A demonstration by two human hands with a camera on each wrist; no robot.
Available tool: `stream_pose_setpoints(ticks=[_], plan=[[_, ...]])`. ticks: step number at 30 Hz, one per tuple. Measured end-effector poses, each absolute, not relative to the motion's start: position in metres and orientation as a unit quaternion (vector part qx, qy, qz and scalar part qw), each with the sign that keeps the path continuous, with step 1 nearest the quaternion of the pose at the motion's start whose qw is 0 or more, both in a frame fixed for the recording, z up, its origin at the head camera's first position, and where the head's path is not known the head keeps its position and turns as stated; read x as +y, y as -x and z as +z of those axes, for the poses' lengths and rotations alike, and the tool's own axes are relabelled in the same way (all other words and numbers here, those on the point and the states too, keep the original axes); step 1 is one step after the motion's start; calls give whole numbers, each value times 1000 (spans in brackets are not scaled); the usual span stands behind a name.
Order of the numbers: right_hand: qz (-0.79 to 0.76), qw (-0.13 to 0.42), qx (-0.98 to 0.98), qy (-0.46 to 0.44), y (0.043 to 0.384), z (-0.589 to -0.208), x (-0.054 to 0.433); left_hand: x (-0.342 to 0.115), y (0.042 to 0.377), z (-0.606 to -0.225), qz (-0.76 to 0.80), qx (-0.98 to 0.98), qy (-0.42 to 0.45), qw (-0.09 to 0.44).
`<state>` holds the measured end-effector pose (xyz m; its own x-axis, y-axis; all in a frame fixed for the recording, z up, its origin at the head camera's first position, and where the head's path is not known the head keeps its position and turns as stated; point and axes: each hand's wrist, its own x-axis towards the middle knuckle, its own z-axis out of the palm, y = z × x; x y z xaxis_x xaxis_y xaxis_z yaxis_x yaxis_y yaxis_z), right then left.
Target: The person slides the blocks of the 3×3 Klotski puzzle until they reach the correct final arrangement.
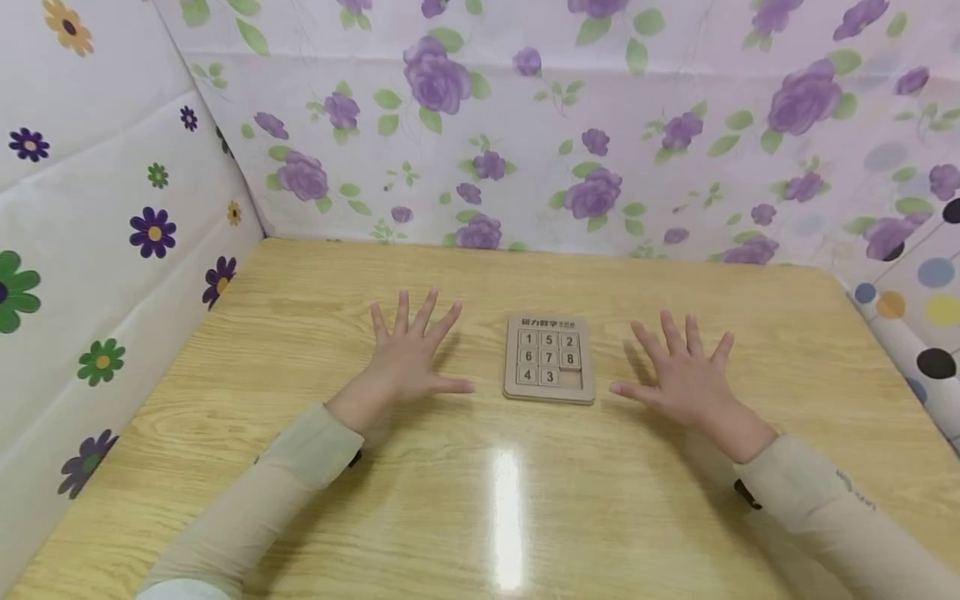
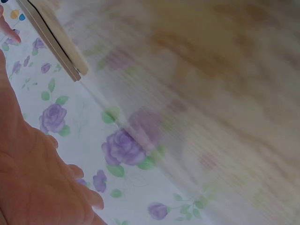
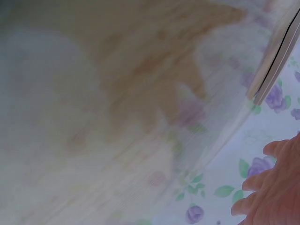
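A wooden number sliding puzzle (image 1: 548, 392) lies flat on the table between my two hands. Its tiles read 1 5 2, 6 7 8 and 4 3 from top to bottom, and the lower right slot holds no tile. To its left my left hand (image 1: 408, 360) is spread with fingers straight, the thumb pointing at the puzzle. On the other side my right hand (image 1: 688, 379) is spread the same way. Neither hand touches the puzzle. Both wrist views show the puzzle's edge (image 2: 56, 44) (image 3: 276, 58) from low down, beside each hand.
The wooden table (image 1: 420, 508) is glossy, with a bright light reflection in front of the puzzle. A curtain with purple flowers (image 1: 435, 75) hangs behind the far edge. Patterned sheets (image 1: 97, 275) close off the left and right sides.
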<state>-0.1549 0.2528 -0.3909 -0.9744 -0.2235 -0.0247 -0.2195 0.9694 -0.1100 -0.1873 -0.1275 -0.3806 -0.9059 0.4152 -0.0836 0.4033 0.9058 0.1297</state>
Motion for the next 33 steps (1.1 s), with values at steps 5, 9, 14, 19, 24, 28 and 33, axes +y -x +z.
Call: stream_pose_setpoints(ticks=[5, 9, 14, 19, 24, 28, 33], plan=[[-53, 14, 992, 111, 152, -394, 253, -128, 186, -381, 60, 974, -214, 53], [-54, 23, 992, 110, 151, -392, 254, -127, 186, -379, 60, 973, -215, 58], [-60, 33, 992, 110, 151, -390, 254, -127, 184, -379, 63, 972, -218, 60], [-71, 27, 988, 131, 152, -384, 253, -125, 186, -376, 65, 968, -237, 51], [-88, 2, 981, 176, 152, -379, 251, -121, 190, -375, 81, 959, -268, 44], [-88, -15, 974, 209, 151, -376, 244, -116, 194, -374, 101, 951, -287, 47], [-84, -26, 966, 243, 148, -376, 235, -106, 198, -377, 89, 945, -308, 60]])
